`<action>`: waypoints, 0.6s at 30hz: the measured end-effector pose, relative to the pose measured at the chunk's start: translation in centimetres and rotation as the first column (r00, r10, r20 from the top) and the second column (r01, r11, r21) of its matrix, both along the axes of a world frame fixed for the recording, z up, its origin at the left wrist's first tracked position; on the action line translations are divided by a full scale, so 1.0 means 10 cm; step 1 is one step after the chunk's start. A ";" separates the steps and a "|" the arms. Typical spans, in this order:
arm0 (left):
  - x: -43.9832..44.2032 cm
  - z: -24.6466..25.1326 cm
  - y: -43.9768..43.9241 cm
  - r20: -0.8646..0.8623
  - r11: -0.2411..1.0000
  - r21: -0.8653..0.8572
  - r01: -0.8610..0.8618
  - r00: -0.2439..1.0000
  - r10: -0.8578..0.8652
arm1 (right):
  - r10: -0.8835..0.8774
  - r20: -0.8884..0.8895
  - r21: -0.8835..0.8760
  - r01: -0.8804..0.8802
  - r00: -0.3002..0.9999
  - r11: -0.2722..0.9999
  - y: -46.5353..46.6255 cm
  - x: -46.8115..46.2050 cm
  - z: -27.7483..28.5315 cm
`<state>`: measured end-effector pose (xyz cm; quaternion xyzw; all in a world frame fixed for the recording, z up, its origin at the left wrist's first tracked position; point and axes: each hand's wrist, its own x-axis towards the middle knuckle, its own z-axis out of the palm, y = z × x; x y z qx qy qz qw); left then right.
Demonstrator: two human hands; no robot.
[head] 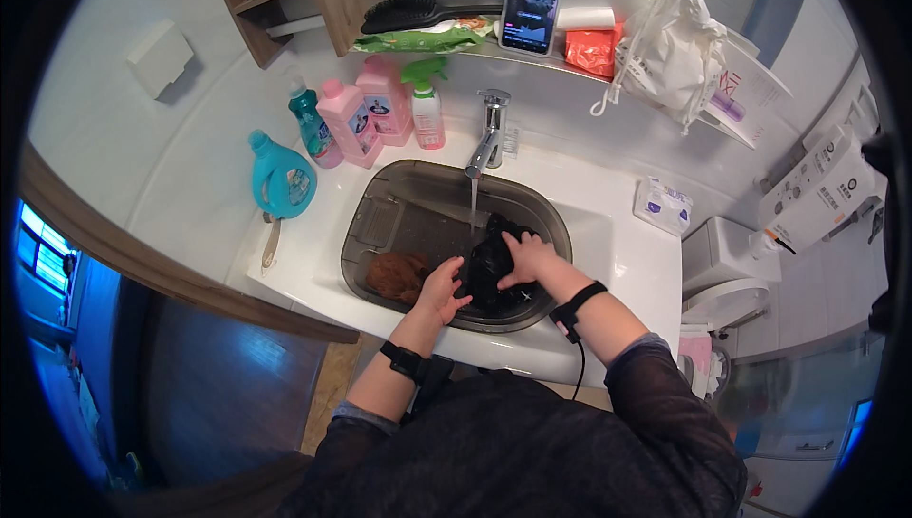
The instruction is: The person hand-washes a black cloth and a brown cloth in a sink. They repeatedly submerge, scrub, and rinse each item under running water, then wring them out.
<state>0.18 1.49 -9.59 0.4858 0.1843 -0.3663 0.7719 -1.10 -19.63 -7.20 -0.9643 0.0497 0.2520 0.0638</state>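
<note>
A grey translucent plastic basin (406, 213) with a ribbed washboard part stands in the white washbasin (595, 233). Water runs from the chrome faucet (489, 135) into it. Black wet cloth (491, 261) lies at the basin's right side, and brown cloth (394, 276) at its lower left. My right hand (527, 258) rests on the black cloth with its fingers spread. Between the two cloths is my left hand (443, 291), fingers apart and holding nothing. Both wrists wear black straps.
Left of the faucet stand a teal detergent jug (283, 180), a teal bottle (313, 126), pink bottles (349, 123) and a spray bottle (427, 115). A brush (271, 244) lies at the left edge, a tissue pack (662, 204) at the right. The shelf above holds a phone (533, 5).
</note>
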 end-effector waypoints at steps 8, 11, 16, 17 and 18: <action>-0.10 -0.10 -0.08 -0.077 0.993 0.010 0.120 0.990 -0.119 | 0.102 -0.098 -0.157 -0.117 0.990 0.981 0.04 -0.04 -0.68; -0.13 -0.06 -0.12 -0.062 0.988 0.022 0.151 0.987 -0.149 | -0.199 0.069 0.135 0.188 0.978 0.973 -0.08 0.10 -0.77; -0.07 0.10 -0.17 -0.095 0.984 -0.092 0.155 0.982 -0.164 | 0.011 0.303 0.468 -0.159 0.953 0.869 0.09 -0.13 -0.14; -0.06 0.13 -0.18 -0.123 0.985 -0.102 0.137 0.981 -0.150 | 0.068 0.362 0.447 -0.237 0.930 0.862 0.14 -0.26 0.06; -0.06 0.16 -0.21 -0.126 0.983 -0.159 0.095 0.985 -0.116 | 0.117 0.414 0.379 -0.287 0.903 0.880 0.21 -0.37 0.26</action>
